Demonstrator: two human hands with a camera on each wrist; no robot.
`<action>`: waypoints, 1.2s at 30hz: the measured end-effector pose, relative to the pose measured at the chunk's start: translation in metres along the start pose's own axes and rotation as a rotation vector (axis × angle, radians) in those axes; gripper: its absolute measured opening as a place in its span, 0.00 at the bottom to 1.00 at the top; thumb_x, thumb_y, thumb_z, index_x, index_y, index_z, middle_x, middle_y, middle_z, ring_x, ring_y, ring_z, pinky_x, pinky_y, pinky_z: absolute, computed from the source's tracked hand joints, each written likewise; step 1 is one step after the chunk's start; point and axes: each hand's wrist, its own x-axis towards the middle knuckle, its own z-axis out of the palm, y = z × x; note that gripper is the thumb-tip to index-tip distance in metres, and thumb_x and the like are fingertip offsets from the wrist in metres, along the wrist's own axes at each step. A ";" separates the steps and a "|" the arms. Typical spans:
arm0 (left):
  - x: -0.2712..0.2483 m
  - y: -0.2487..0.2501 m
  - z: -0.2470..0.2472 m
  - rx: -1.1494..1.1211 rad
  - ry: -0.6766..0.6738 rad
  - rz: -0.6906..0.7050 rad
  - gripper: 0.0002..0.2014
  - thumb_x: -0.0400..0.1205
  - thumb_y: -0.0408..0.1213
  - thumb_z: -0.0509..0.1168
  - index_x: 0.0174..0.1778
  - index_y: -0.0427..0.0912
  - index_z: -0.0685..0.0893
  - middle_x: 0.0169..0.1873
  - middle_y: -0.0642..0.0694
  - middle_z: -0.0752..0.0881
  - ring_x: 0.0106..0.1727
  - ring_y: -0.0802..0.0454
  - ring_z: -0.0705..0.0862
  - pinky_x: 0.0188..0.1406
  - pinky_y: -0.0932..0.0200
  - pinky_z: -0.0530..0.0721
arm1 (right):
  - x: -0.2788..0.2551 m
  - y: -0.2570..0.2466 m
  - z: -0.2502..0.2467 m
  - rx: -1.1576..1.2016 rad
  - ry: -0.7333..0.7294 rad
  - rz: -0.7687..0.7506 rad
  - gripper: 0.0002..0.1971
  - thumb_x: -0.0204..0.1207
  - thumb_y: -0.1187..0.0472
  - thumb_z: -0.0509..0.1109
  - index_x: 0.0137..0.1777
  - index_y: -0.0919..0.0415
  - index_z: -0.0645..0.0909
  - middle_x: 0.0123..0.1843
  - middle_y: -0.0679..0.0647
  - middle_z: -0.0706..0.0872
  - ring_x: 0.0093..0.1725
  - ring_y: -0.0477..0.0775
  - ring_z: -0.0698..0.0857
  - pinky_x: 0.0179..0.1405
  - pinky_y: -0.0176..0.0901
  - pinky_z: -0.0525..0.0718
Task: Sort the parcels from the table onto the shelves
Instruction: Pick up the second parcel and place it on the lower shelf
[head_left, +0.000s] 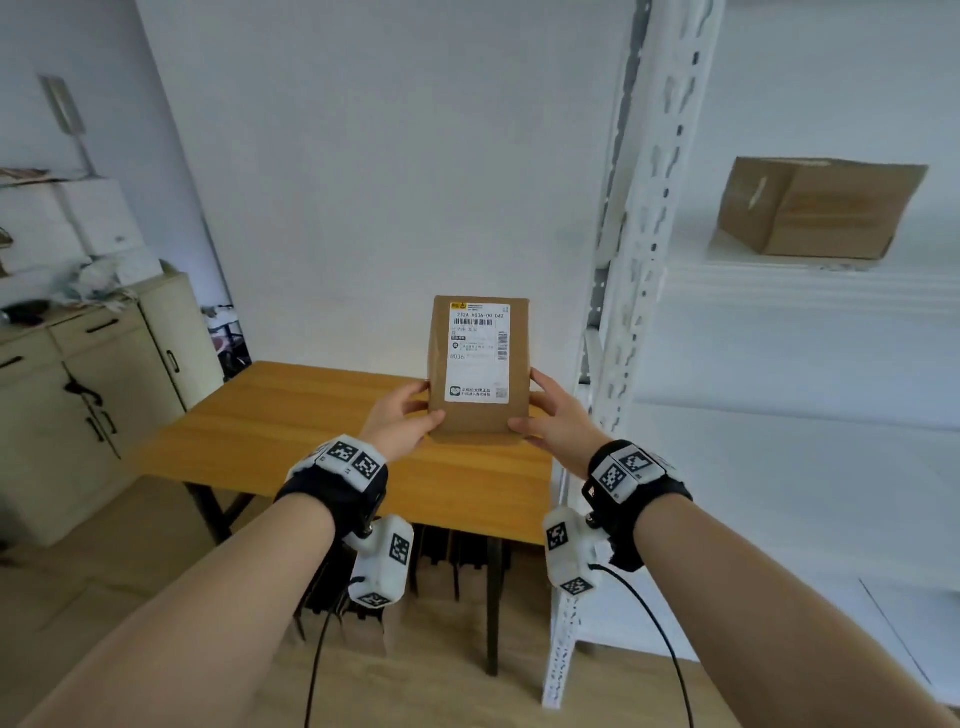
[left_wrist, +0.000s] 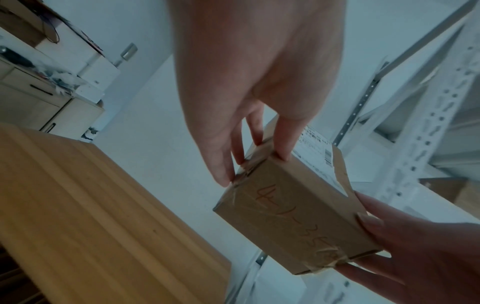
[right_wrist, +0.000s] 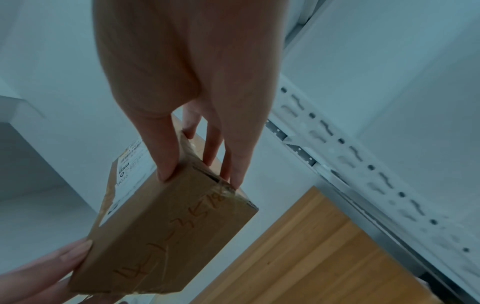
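A small brown cardboard parcel (head_left: 479, 364) with a white shipping label is held upright above the wooden table (head_left: 291, 415), label facing me. My left hand (head_left: 402, 418) grips its lower left edge, thumb on the front and fingers behind. My right hand (head_left: 553, 415) grips the lower right edge the same way. In the left wrist view the parcel (left_wrist: 293, 216) shows handwritten numbers on its taped bottom side, with my left fingers (left_wrist: 221, 168) on one end. In the right wrist view the parcel (right_wrist: 168, 230) sits between my right fingers (right_wrist: 166, 162) and the left hand's fingertips (right_wrist: 64, 259).
A white metal shelving unit (head_left: 639, 260) stands right of the table; another brown box (head_left: 815, 213) lies on its upper shelf (head_left: 779, 280). Beige cabinets (head_left: 93, 395) with clutter on top line the left wall. Boxes sit under the table (head_left: 447, 556).
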 end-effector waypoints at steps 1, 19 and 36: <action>-0.014 0.002 0.010 -0.008 0.010 -0.004 0.30 0.80 0.31 0.68 0.79 0.42 0.68 0.71 0.39 0.79 0.63 0.45 0.82 0.64 0.43 0.84 | -0.016 0.003 -0.006 0.001 -0.002 -0.002 0.42 0.73 0.73 0.71 0.83 0.47 0.58 0.74 0.55 0.78 0.70 0.59 0.80 0.62 0.52 0.82; -0.163 0.054 0.192 -0.131 -0.163 -0.020 0.28 0.78 0.29 0.69 0.75 0.42 0.72 0.60 0.43 0.85 0.61 0.43 0.85 0.67 0.42 0.82 | -0.235 0.034 -0.155 0.057 0.230 0.015 0.39 0.67 0.79 0.74 0.78 0.58 0.68 0.71 0.58 0.80 0.73 0.59 0.77 0.71 0.60 0.79; -0.059 0.075 0.325 -0.193 -0.314 0.000 0.30 0.76 0.30 0.72 0.75 0.41 0.73 0.66 0.39 0.82 0.70 0.43 0.80 0.65 0.49 0.81 | -0.181 0.075 -0.295 -0.021 0.368 0.034 0.31 0.66 0.73 0.76 0.72 0.60 0.77 0.69 0.55 0.84 0.70 0.57 0.81 0.73 0.59 0.77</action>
